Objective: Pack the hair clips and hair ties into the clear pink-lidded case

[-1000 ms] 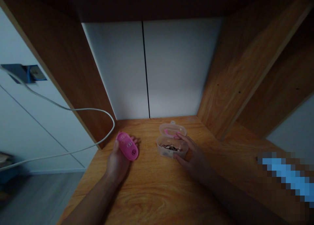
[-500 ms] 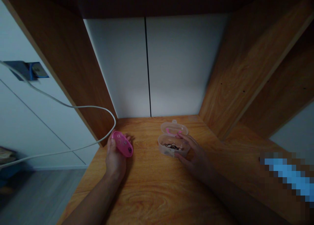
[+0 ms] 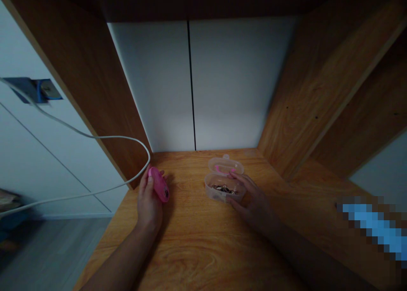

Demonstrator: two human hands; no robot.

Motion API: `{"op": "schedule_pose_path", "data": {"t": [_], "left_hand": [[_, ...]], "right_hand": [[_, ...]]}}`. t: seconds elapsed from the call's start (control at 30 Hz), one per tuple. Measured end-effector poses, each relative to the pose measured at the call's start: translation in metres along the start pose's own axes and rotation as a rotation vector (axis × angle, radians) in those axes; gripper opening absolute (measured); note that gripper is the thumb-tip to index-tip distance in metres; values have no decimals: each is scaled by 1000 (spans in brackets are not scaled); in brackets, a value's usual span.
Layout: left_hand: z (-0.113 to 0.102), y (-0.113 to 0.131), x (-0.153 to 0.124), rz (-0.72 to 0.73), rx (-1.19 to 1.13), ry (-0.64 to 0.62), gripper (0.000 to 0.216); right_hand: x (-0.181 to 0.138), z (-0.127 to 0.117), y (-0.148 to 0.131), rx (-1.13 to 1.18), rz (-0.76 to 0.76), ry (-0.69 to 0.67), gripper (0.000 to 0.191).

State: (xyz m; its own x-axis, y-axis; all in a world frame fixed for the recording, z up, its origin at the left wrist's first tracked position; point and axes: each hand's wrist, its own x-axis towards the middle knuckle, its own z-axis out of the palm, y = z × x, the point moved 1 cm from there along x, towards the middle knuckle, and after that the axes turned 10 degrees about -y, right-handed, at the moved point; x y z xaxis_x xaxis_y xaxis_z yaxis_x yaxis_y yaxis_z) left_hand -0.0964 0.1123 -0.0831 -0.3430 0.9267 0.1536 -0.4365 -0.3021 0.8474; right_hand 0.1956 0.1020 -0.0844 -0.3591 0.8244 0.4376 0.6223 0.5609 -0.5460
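Left hand (image 3: 149, 202) and right hand (image 3: 254, 204): both bare. Left forearm (image 3: 122, 257) and right forearm (image 3: 302, 248): likewise uncovered as far as the view reaches (the right one dim, detail poor).

Your two hands (image 3: 150, 207), one pink dish (image 3: 157, 184)
You see one clear box (image 3: 212, 193), one lid (image 3: 225, 165), one cable (image 3: 124, 137), metal pieces (image 3: 224, 189) too jumbled to count.

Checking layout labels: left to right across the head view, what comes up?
Blue wall fitting, left hand holding pink dish, dark seam in white panel, clear box, right hand, pixelated blue patch.
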Motion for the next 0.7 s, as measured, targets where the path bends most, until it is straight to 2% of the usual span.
{"op": "schedule_pose_path", "data": {"t": [0.13, 0.3, 0.43, 0.57, 0.7], "left_hand": [[1, 0, -3, 1, 168, -20, 57], [2, -2, -5, -45, 263, -82, 57], [2, -2, -4, -34, 324, -81, 54], [2, 1, -4, 53, 375, -59, 46], [1, 5, -4, 167, 522, -74, 43]], "right_hand": [[0, 1, 1, -1, 0, -2, 64], [0, 1, 0, -9, -4, 4, 62], [0, 0, -1, -12, -2, -1, 62], [1, -1, -2, -13, -6, -18, 61], [1, -2, -5, -10, -9, -31, 62]]}}
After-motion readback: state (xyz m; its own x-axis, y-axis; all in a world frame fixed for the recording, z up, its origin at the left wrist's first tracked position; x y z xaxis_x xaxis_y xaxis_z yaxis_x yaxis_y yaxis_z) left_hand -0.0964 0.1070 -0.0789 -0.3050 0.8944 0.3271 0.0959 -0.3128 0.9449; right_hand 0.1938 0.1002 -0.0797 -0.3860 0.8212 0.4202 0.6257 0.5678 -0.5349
